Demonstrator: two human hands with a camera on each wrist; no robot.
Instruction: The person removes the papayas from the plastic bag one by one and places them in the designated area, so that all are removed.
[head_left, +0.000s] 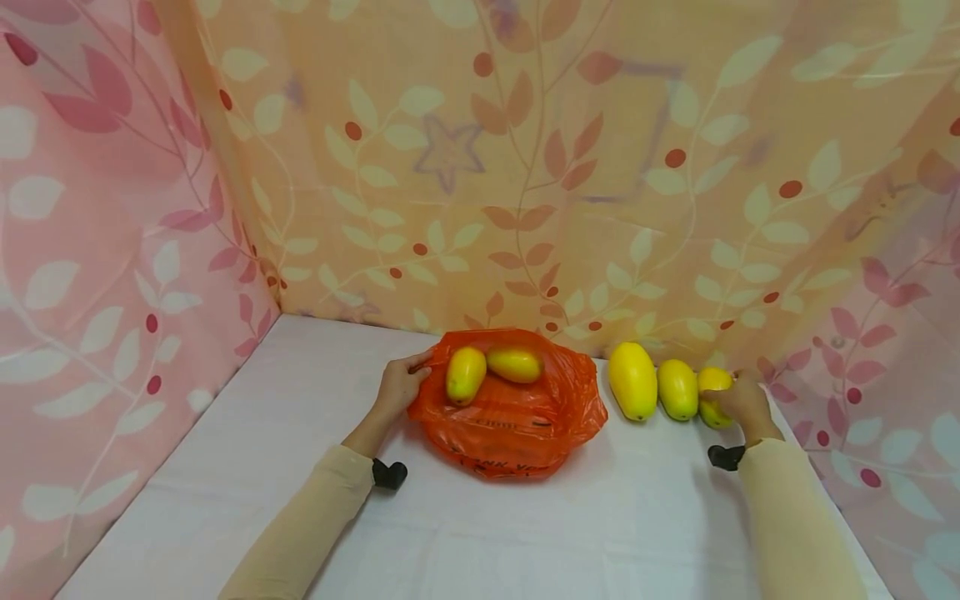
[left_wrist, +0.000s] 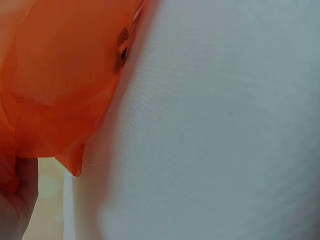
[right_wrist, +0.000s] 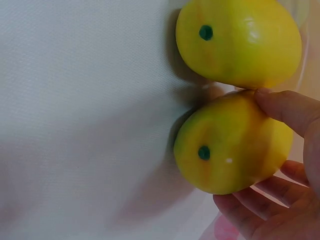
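Observation:
An orange-red plastic bag (head_left: 517,454) lies open-mouthed on the table, with one yellow mango (head_left: 467,377) and another yellow mango (head_left: 515,365) in its mouth. My left hand (head_left: 405,387) grips the left edge of the bag; in the left wrist view part of that hand (left_wrist: 22,200) shows beneath the bunched plastic. At the far right, my right hand (head_left: 738,404) holds the last mango (head_left: 715,382) of a row. The right wrist view shows thumb and fingers around this mango (right_wrist: 225,145), its green stem end facing the camera.
Left of the held mango stand a smaller yellow mango (head_left: 677,390) and a larger, longer yellow fruit (head_left: 632,382). A white cloth covers the table (head_left: 525,542). Patterned curtains (head_left: 450,208) hang at the back and both sides.

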